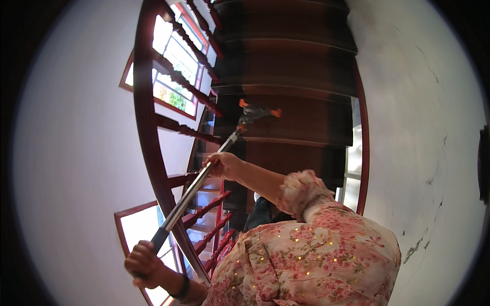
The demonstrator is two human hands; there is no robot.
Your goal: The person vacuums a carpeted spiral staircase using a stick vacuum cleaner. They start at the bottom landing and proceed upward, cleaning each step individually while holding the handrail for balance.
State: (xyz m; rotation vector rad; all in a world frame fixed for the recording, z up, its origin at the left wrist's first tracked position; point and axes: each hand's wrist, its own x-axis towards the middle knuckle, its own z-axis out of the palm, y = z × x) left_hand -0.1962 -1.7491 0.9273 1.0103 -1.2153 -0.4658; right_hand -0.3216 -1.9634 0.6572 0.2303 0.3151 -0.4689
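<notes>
A long metal pole [191, 189] runs diagonally in front of me, with a dark grip at its lower end. My left hand [145, 264] is closed around that grip at the lower left, a dark band on the wrist. Farther up, my right hand [224, 165] holds the metal shaft. At the pole's far end is a blurred dark mop-like head [257, 113] with orange tips, over the dark stair treads [294, 118]. Whether the head touches a tread, I cannot tell.
A dark red wooden handrail [143, 95] with turned balusters [187, 132] curves along the left, the pole crossing it. Windows [176, 76] lie beyond. A cracked white wall [417, 153] bounds the stairs on the right. More steps [206, 206] show below through the balusters.
</notes>
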